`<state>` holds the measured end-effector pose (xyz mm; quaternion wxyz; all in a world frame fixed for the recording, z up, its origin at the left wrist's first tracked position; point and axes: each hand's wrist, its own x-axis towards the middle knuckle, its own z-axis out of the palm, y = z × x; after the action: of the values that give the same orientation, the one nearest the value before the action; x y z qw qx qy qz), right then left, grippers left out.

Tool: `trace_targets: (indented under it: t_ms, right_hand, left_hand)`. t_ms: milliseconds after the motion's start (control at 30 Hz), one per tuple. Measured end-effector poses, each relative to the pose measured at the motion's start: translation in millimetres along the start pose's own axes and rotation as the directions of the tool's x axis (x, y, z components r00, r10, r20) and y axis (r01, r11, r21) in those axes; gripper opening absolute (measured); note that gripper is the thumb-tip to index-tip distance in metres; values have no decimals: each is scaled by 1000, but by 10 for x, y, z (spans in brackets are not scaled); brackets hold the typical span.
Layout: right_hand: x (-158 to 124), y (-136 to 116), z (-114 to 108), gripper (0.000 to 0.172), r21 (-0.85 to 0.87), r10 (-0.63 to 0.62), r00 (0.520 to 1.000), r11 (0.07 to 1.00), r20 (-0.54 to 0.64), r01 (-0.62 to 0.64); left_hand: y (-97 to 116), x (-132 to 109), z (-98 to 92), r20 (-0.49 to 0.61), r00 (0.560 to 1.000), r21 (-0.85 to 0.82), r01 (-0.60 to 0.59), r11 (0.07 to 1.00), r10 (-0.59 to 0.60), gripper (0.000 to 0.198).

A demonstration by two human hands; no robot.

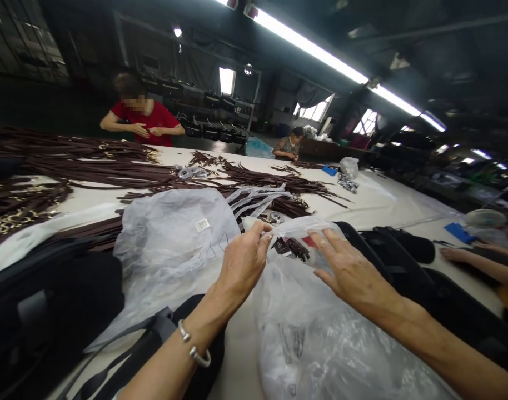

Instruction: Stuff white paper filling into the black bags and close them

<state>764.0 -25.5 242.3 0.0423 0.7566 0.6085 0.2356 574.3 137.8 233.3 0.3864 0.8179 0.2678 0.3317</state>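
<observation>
My left hand (244,261), a silver bracelet on its wrist, pinches the top edge of a clear plastic bag (316,333) lying in front of me. My right hand (349,272) rests on the bag's mouth with its fingers stretched out flat. Inside the bag's opening I see a black tag (282,246), dark brown straps and a small red piece. A second crumpled plastic bag (174,239) with a white label lies just left of my hands.
Brown leather straps (112,166) with metal rings cover the long white table (387,205). Black bags (49,311) lie at left and right (404,250). A person in red stands across the table, another sits farther back, and someone's arm (474,261) reaches in at right.
</observation>
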Motion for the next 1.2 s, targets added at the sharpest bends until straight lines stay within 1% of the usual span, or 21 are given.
trace_targets:
  t_ms: [133,233,333,467,533,633,700,733,767,833,900,933,967,1033,1067,1133,1200]
  right_hand:
    - [-138,-16,-110,78,-125,81,995,989,63,-73]
    - [-222,-45,-203,79,-135,124,988,985,93,-111]
    - [-313,-59,-283,82,-44,96,990,995,103,-92]
    - [-453,-40,-321,79,62,67,995,996,73,-72]
    - [-506,-52,-326,75,113,60,997,991,50,-65]
    - [-539,-170,-343,59,241,23,998,970,54,-35]
    - [-530,-304,-338,52,353,-43,992,936,119,-2]
    - [-519,-370,-317,53,395,-87,982,919,167,14]
    - [-505,-424,-276,57,417,-124,967,909,222,21]
    - [-470,-464,-130,73,388,-152,930,922,335,11]
    - [-440,-385,76,86,290,-108,907,957,407,-16]
    - [-430,-302,178,83,245,-80,904,969,420,-29]
    - [-425,-197,262,69,206,-61,905,978,422,-30]
    - [-428,41,334,27,130,-60,916,991,396,9]
    - [-436,152,308,22,99,-74,927,994,367,40]
    - [-471,310,144,31,81,-113,953,992,280,94]
    - [-543,345,-93,29,181,-178,968,973,176,146]
  left_hand:
    - [-41,-76,-5,-21,1000,13,-23,1000,23,18]
    - [-53,-132,-13,-37,999,15,-37,999,38,18]
    - [-57,-165,-45,-44,999,-13,-27,1000,26,17]
    - [-49,-183,-106,-67,997,-33,-30,999,28,17]
    - [-31,-199,-122,-68,997,-30,-29,999,27,17]
    - [17,-241,-110,-65,997,-21,-33,999,31,18]
    - [55,-270,-86,-70,997,-17,-45,999,44,19]
    - [73,-280,-72,-76,996,-18,-54,998,52,20]
    - [89,-285,-59,-83,995,-20,-62,998,60,20]
    - [116,-276,-36,-105,992,-42,-70,997,65,21]
    - [138,-238,-16,-138,989,-83,-63,995,51,21]
    - [150,-211,-6,-156,987,-108,-59,992,42,21]
    - [164,-180,5,-177,984,-132,-61,989,37,21]
    - [197,-115,33,-220,975,-163,-75,984,37,21]
    - [217,-83,52,-240,970,-169,-82,982,40,21]
    - [261,-27,97,-270,962,-176,-92,980,42,20]
    - [307,15,151,-284,958,-191,-97,977,39,19]
